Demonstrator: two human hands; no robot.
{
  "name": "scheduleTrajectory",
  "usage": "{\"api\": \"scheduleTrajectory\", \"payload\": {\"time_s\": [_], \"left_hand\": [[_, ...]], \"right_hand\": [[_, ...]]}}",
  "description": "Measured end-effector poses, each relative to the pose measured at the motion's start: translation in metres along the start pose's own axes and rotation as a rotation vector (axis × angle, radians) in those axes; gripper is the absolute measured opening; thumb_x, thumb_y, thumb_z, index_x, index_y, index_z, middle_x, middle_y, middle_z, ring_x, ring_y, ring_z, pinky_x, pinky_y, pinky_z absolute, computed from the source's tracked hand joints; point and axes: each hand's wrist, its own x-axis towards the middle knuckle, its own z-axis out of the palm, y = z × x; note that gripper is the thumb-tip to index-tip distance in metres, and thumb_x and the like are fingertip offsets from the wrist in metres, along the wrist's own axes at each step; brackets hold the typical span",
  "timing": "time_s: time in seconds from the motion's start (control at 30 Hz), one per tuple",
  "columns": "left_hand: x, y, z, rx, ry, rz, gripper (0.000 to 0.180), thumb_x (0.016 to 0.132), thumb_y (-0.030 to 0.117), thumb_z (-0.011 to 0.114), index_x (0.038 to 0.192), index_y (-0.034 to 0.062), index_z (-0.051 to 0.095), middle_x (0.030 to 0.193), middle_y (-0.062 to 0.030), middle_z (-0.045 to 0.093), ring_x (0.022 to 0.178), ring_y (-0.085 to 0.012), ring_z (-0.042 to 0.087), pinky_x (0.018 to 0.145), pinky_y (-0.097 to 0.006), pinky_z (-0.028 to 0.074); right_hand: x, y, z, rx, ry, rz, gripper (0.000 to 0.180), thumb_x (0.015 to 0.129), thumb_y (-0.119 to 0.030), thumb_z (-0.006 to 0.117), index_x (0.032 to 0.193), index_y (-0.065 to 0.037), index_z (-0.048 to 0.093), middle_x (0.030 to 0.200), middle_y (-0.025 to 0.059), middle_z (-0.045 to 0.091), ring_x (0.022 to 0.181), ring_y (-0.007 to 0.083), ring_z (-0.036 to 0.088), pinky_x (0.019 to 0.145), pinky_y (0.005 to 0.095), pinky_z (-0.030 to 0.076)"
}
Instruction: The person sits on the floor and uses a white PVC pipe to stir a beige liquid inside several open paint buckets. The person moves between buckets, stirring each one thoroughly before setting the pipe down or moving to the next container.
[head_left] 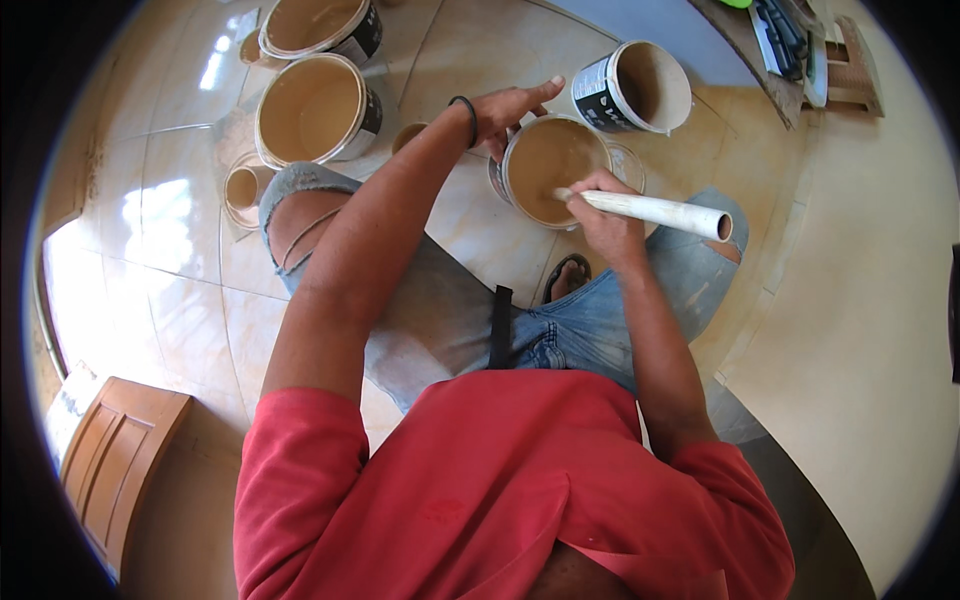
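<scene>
Tan liquid fills a round bucket (pixel 508 163) standing on the floor between my knees. My left hand (pixel 507 112) is at this bucket's far left rim, one finger stretched out to the right and the others bent down against the bucket's edge. A white pipe (pixel 655 210) is gripped in my right hand (pixel 608 218) over the near right rim. The pipe lies slanted, its lower end in the liquid and its hollow end out to the right. Just beyond stands another white and black bucket (pixel 597 95), tilted in view, with tan residue inside.
Two large buckets with tan contents, a nearer one (pixel 357 125) and a farther one (pixel 330 45), stand left of my arm. A small cup (pixel 243 188) is by my left knee. Tools (pixel 785 40) lie on a board at the far right. A wooden panel (pixel 120 450) is at lower left.
</scene>
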Motion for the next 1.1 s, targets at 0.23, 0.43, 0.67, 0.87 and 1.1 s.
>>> {"api": "scheduleTrajectory", "payload": {"time_s": [0.23,0.43,0.67,0.87,1.1], "left_hand": [[-0.001,0.003,0.004,-0.012,-0.017,0.018,0.121,0.082,0.093,0.037,0.155,-0.0039,0.037,0.148,-0.0461,0.032,0.127,-0.0661,0.046,0.096,-0.063,0.054],[0.002,-0.004,0.005,-0.002,0.036,0.045,0.121,0.082,0.094,0.037,0.152,-0.0046,0.040,0.145,-0.0454,0.037,0.125,-0.0629,0.051,0.095,-0.061,0.056],[0.003,-0.001,0.008,0.046,0.052,0.068,0.122,0.081,0.095,0.037,0.147,-0.0072,0.047,0.143,-0.0433,0.042,0.120,-0.0596,0.057,0.087,-0.060,0.060],[0.014,-0.008,0.005,0.037,0.042,0.086,0.122,0.081,0.095,0.037,0.145,-0.0087,0.048,0.141,-0.0433,0.043,0.118,-0.0577,0.059,0.085,-0.059,0.061],[0.006,-0.003,0.010,0.051,0.083,0.084,0.122,0.081,0.094,0.038,0.145,-0.0088,0.049,0.143,-0.0445,0.041,0.122,-0.0579,0.057,0.086,-0.060,0.060]], "right_hand": [[0.032,0.001,0.006,-0.025,0.121,-0.326,0.007,0.082,0.000,0.069,0.085,0.000,0.063,0.078,0.0110,0.067,0.070,0.0178,0.065,0.065,0.0313,0.052],[0.006,0.013,-0.013,-0.063,0.050,0.017,0.010,0.080,-0.004,0.071,0.086,-0.001,0.064,0.074,0.0118,0.066,0.070,0.0182,0.065,0.067,0.0342,0.052],[0.026,-0.002,0.016,0.047,0.056,-0.184,0.008,0.084,-0.007,0.069,0.089,-0.001,0.065,0.078,0.0101,0.069,0.072,0.0182,0.066,0.069,0.0344,0.053],[0.022,0.021,-0.011,-0.028,0.136,-0.066,0.009,0.082,-0.005,0.071,0.086,0.000,0.065,0.076,0.0107,0.068,0.069,0.0157,0.063,0.067,0.0340,0.052],[0.014,0.001,0.011,0.098,0.070,-0.084,0.009,0.082,-0.005,0.072,0.087,0.000,0.066,0.077,0.0101,0.069,0.073,0.0156,0.065,0.069,0.0326,0.052]]}}
